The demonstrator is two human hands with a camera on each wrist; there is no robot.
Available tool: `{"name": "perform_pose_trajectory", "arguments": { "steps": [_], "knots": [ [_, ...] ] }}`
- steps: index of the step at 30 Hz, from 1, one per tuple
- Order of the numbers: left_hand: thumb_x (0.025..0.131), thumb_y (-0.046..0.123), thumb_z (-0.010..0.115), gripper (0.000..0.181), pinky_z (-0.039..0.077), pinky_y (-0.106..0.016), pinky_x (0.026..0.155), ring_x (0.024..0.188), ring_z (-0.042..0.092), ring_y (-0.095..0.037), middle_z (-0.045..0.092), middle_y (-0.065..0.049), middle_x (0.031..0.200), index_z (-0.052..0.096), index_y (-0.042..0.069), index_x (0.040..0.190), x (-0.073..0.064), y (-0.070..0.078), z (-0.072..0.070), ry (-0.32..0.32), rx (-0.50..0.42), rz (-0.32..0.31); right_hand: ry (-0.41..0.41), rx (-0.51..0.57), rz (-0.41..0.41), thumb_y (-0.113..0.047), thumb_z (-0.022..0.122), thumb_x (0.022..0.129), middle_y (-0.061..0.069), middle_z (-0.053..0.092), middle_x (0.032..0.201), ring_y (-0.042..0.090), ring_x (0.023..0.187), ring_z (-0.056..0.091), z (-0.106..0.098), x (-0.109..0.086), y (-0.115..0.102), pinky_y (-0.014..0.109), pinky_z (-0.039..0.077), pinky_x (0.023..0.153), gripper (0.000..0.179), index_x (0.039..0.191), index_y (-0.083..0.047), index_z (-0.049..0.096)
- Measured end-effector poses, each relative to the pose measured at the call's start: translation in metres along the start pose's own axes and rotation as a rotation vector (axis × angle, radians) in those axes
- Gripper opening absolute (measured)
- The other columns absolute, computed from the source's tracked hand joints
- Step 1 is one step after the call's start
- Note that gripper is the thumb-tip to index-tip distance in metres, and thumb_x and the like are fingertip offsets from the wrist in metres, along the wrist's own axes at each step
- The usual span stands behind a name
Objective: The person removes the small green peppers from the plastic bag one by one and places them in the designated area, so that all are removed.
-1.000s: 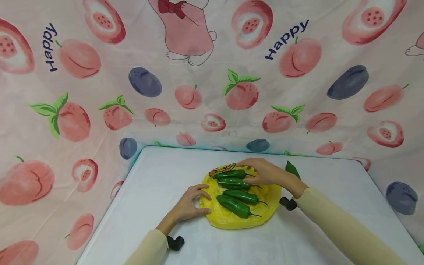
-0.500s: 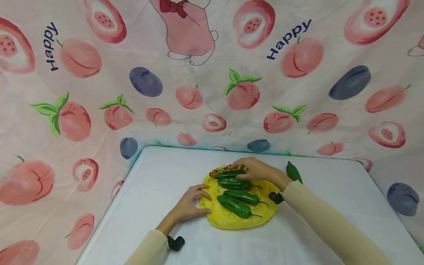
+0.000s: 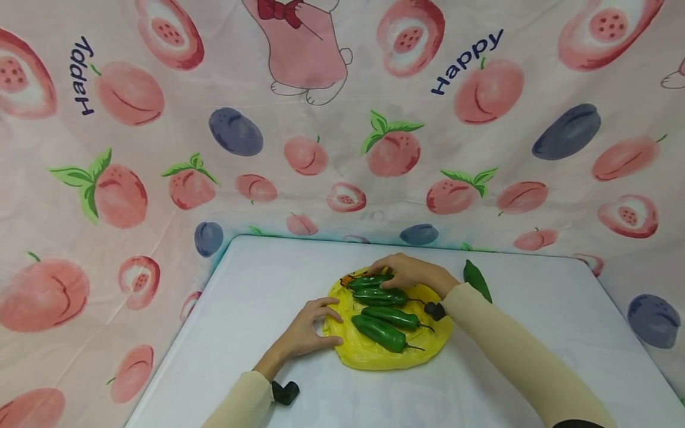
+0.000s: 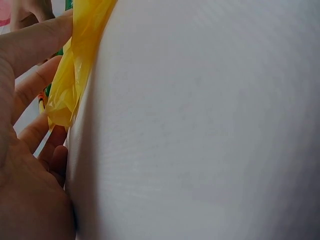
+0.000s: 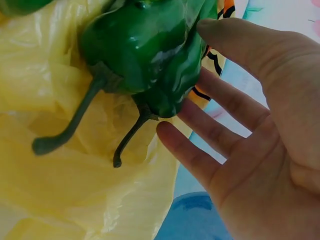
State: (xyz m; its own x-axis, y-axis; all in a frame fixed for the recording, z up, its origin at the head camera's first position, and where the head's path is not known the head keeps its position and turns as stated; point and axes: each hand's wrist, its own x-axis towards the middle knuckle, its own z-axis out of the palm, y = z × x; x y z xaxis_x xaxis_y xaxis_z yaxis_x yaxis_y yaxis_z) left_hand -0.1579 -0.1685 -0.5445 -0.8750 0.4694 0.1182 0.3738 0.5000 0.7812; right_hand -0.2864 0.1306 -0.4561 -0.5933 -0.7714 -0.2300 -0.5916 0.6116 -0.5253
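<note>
The left hand [image 3: 306, 327] rests at the left edge of a yellow bag [image 3: 369, 355], thumb and fingers spread apart and touching the plastic. The right hand [image 3: 411, 270] reaches over the far side, thumb and fingers parted around the farthest green pepper [image 3: 368, 282], though how firmly they touch it I cannot tell. That pepper lies on the bag beside three other green peppers [image 3: 379, 333], and the bag lies on a white table [image 3: 267, 267].
</note>
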Motion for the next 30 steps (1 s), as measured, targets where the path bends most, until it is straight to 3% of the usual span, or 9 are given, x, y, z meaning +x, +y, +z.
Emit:
{"name": "perform_pose_trajectory", "arguments": {
  "steps": [14, 30],
  "knots": [
    [0.081, 0.037, 0.088, 0.033, 0.026, -0.063, 0.116, 0.142, 0.039, -0.031, 0.052, -0.003, 0.15, 0.074, 0.026, 0.108, 0.001, 0.005, 0.0, -0.006, 0.003, -0.001, -0.069, -0.03, 0.042, -0.009, 0.069, 0.099, 0.004, 0.066, 0.133, 0.027, 0.124, 0.06, 0.0, 0.013, 0.004, 0.048, 0.051, 0.102, 0.041, 0.138, -0.02, 0.065],
    [0.081, 0.038, 0.088, 0.033, 0.028, -0.062, 0.115, 0.14, 0.04, -0.031, 0.052, -0.001, 0.149, 0.074, 0.026, 0.107, 0.0, 0.002, -0.001, 0.004, 0.009, 0.006, -0.051, -0.006, 0.03, -0.007, 0.069, 0.098, 0.005, 0.065, 0.135, 0.028, 0.123, 0.061, 0.003, 0.013, 0.005, 0.047, 0.052, 0.101, 0.043, 0.139, -0.021, 0.064]
  ]
}}
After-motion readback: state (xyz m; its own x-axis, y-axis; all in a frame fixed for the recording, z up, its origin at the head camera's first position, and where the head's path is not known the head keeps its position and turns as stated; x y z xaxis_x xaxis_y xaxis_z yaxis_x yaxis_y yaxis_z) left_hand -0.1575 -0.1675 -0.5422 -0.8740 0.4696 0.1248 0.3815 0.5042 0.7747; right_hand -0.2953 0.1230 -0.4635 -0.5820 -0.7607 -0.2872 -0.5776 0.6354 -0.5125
